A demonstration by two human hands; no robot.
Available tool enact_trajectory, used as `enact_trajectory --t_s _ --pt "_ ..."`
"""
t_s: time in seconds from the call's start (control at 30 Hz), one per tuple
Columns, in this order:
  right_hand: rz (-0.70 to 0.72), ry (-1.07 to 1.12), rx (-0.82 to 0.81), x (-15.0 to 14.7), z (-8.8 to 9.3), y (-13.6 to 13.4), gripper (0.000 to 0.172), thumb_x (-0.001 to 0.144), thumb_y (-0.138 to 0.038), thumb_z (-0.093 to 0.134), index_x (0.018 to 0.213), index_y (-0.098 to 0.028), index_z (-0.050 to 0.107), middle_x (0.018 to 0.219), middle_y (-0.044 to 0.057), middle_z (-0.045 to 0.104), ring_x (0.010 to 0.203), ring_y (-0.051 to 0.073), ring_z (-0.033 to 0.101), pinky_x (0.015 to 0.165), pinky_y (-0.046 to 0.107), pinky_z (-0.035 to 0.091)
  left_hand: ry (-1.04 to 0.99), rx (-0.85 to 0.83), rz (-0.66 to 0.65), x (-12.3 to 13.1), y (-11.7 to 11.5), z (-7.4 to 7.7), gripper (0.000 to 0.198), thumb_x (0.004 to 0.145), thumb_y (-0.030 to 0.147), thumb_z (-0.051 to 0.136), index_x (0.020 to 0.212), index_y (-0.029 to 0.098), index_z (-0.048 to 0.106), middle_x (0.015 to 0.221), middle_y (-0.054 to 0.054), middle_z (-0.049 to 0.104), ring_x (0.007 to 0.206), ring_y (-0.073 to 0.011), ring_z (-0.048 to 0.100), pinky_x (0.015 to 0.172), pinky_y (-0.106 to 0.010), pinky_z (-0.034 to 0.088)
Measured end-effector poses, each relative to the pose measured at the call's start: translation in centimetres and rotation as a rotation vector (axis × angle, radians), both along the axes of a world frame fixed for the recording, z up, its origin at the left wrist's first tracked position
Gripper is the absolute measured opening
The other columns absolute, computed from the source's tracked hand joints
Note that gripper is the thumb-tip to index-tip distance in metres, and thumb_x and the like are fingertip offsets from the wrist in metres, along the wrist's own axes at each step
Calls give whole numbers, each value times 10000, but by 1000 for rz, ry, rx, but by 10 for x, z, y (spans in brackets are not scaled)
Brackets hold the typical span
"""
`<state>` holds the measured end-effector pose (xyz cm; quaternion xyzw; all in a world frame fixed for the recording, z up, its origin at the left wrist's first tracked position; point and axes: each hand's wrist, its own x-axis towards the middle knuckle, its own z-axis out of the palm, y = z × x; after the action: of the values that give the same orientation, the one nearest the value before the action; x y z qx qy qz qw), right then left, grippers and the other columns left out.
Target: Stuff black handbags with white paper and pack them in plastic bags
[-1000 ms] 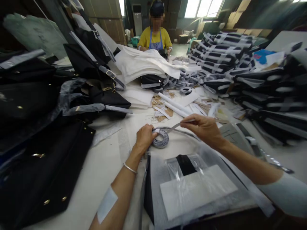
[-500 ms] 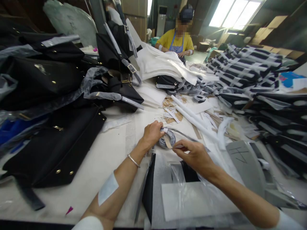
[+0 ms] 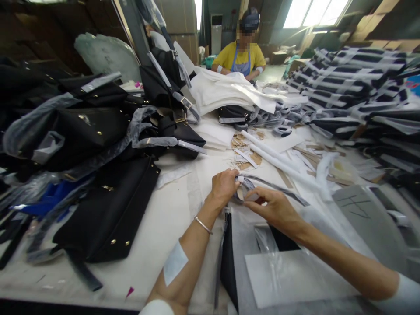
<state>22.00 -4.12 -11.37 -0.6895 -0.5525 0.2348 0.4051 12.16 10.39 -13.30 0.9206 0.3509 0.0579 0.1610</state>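
My left hand (image 3: 225, 187) is closed on the upper left side of a coiled bag strap (image 3: 248, 183) wrapped in greyish film. A bit of white tape shows by its fingertips. At the coil's lower right, my right hand (image 3: 278, 209) is pinched, thumb against fingers, at the end of a pale tan strip (image 3: 241, 192) that crosses the coil; the fingers partly hide this end. A loose grey length (image 3: 285, 189) trails right from the coil. Below my hands lies a black bag (image 3: 229, 258) beside clear plastic and a white sheet (image 3: 278, 278).
Black handbags (image 3: 108, 210) with film-wrapped straps pile up on the left. Tan tags (image 3: 243, 148), white foam rolls (image 3: 282, 162) and a grey board (image 3: 367, 218) lie ahead and right. Stacked wrapped goods (image 3: 348, 78) stand at back right. A person in yellow (image 3: 244, 57) works across the table.
The view has turned slightly left, so things sit further right. My right fingers have moved closer in to the coil, folding the strip's end toward it. My left hand keeps its hold.
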Motion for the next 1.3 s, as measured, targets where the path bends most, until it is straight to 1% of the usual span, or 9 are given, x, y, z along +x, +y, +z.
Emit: enact_trajectory --t_s 0.07,0.17,0.3,0.5,0.7,0.83,1.03,1.17,1.3 --pt "-80 244 -81 0 0 3 220 801 -402 724 881 -198 705 620 7 696 531 172 649 504 274 519 -6 -4 6 0 0 -1 305 886 322 616 1190 308 635 1134 -23 718 1006 -214 675 822 -295 495" --pt "-70 574 -105 1 -1 6 343 715 -465 805 863 -183 679 725 47 742 668 206 711 627 320 585 -31 -19 15 1 0 -2 318 865 295 628 1182 299 644 1118 -32 724 991 -221 679 815 -298 493" --pt "-27 655 -29 3 -13 9 328 656 -416 856 779 -185 658 871 56 762 811 201 717 792 346 576 -43 -25 25 3 1 -1 328 842 265 625 1168 294 658 1134 -35 725 1019 -232 676 822 -302 488" --pt "-25 140 63 10 -25 11 68 780 -219 715 846 -211 730 795 10 742 718 168 677 705 295 536 -63 -38 20 2 3 -1 313 843 278 618 1152 290 667 1140 -39 723 1033 -246 670 823 -314 489" --pt "45 -210 160 10 -24 10 180 791 -39 582 781 -209 642 727 -14 664 652 136 605 651 251 479 -60 -7 10 1 2 -1 296 851 282 632 1144 301 663 1116 -28 709 1004 -224 671 816 -293 487" --pt "120 -396 175 11 -25 13 190 828 -36 556 849 -214 621 815 9 651 730 150 597 692 258 465 -46 -1 9 1 0 2 298 858 295 639 1155 303 655 1134 -27 685 990 -213 670 813 -286 491" --pt "115 -931 229 24 -29 29 104 868 -122 605 807 -198 638 857 73 666 865 238 572 790 370 444 -52 -41 15 2 -1 2 273 869 317 633 1139 299 668 1130 -29 685 1024 -214 662 846 -288 493" --pt "101 -954 282 28 -38 41 135 853 -83 586 916 -180 657 1184 129 651 1120 286 540 979 431 440 -90 -92 15 2 1 -1 270 881 331 613 1136 272 681 1129 -55 693 1039 -230 660 875 -306 490" --pt "147 -884 274 36 -50 47 248 841 -18 506 986 -174 632 1193 132 648 1060 261 579 930 408 494 -151 -185 14 1 5 -4 259 856 306 617 1084 226 712 1124 -88 707 1056 -248 656 908 -323 477"
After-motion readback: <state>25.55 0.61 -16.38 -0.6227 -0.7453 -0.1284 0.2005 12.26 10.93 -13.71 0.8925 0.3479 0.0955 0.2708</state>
